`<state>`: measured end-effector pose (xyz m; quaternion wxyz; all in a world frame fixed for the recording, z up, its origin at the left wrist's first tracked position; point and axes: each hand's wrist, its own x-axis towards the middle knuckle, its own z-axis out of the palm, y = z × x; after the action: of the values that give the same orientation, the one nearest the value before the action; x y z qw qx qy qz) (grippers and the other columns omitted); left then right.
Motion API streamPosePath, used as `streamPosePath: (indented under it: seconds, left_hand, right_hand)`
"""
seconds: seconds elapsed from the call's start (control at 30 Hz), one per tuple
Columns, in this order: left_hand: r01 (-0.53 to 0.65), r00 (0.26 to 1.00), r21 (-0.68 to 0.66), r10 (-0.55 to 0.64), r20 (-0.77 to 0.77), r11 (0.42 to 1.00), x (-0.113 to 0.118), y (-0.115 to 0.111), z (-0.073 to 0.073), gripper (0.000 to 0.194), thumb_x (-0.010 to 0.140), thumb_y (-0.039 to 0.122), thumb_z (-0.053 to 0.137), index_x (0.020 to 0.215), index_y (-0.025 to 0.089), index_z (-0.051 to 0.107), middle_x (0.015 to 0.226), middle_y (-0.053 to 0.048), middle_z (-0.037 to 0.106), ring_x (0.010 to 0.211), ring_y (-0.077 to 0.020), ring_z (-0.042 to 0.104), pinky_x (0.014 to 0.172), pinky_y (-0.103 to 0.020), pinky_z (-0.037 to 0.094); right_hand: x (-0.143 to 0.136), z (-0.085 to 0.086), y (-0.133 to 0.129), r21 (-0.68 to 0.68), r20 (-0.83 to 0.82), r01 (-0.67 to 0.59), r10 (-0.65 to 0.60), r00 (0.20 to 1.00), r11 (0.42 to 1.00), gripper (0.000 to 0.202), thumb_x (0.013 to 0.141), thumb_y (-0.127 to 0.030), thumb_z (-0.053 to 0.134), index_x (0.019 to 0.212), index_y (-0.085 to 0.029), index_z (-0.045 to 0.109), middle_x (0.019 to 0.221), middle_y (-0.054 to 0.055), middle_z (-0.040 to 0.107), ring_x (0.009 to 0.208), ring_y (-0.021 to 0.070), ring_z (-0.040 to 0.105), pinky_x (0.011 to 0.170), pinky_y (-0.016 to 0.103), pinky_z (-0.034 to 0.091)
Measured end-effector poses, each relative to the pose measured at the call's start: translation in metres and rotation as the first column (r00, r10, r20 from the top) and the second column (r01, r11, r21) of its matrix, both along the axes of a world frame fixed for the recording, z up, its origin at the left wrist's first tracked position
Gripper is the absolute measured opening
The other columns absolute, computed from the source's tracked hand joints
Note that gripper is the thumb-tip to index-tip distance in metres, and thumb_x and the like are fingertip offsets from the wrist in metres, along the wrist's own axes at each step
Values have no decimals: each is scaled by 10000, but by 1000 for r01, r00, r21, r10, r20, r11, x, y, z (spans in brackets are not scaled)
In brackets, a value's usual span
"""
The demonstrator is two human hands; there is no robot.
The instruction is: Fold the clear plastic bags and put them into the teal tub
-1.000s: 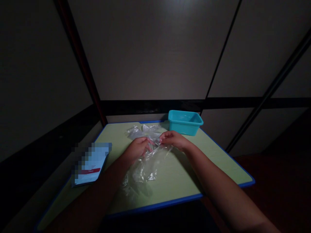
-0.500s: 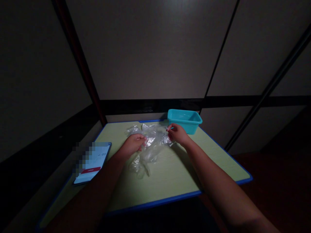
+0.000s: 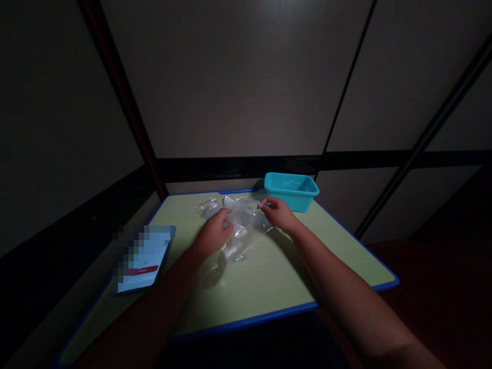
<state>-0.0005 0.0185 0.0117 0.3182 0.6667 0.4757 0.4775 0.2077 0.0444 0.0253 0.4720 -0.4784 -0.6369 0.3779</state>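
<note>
Right grip [image 3: 280, 213] pinching plastic [image 3: 240, 231], left grip [image 3: 213, 232] half-parted

Near the left edge of the table [image 3: 284, 271], mosaic squares [image 3: 128, 248] cover part of the tablet [image 3: 156, 251], and the marking on its red bar [image 3: 144, 270] is illegible. Mid-table, the left hand [image 3: 214, 233] hides some clear plastic film [image 3: 240, 218], blurred toward the near edge; whether the right hand [image 3: 282, 215] grips any is unclear. That hand also covers a lower corner of the basin [image 3: 300, 201], toward the table's far right corner.
</note>
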Motion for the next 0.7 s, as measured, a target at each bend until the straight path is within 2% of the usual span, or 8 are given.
streamPosePath:
  seconds: [0.07,0.1,0.17,0.27,0.43,0.57,0.7]
  left_hand:
    - [28,999,-74,-26,22,997,-3,5,-1,75,617,216,650,689,196,643,593,19,588,545,-132,519,530,-217,379]
    - [37,999,-112,-33,35,993,-4,8,-2,50,629,224,637,603,186,617,541,14,574,524,-135,519,517,-220,377]
    - [31,998,-151,-21,65,988,-6,12,-1,169,656,240,612,508,179,557,479,10,549,484,-131,510,493,-221,371]
    - [-30,991,-134,47,126,991,-8,13,5,180,703,281,580,560,180,535,530,11,565,479,-118,519,488,-216,383]
    - [-131,936,-104,158,314,986,-13,10,21,201,730,362,577,669,176,533,624,14,584,443,-102,523,461,-217,403]
    - [-224,945,3,216,244,975,-19,11,25,207,785,344,515,665,176,534,576,27,547,384,-78,427,396,-196,348]
    - [-282,955,135,265,133,950,-25,11,26,193,818,311,476,697,186,560,559,34,525,381,-75,398,375,-186,312]
  right_hand:
    - [-1,0,-1,0,-11,-27,27,1000,1000,220,737,-402,569,730,-192,504,366,-87,404,286,62,337,289,166,243]
    - [0,0,-1,-2,-10,-31,30,999,1000,233,736,-414,571,727,-192,502,364,-88,401,286,60,333,289,165,242]
    - [0,1,-2,-4,4,-25,25,1000,1000,252,731,-430,578,716,-192,496,363,-88,400,290,59,330,289,165,241]
    - [2,3,-4,-28,39,-71,72,997,997,283,704,-448,608,708,-184,504,391,-79,423,316,58,344,297,165,256]
    - [4,7,-9,-150,61,-291,303,951,945,330,598,-416,713,723,-152,560,443,-75,453,359,49,360,325,166,259]
    - [6,8,-9,-180,-3,-435,441,897,882,318,603,-389,721,599,-145,518,442,-71,443,361,33,333,339,166,227]
    - [8,11,-12,-168,-194,-534,504,842,828,320,632,-395,710,579,-149,512,449,-62,461,361,36,354,362,168,263]
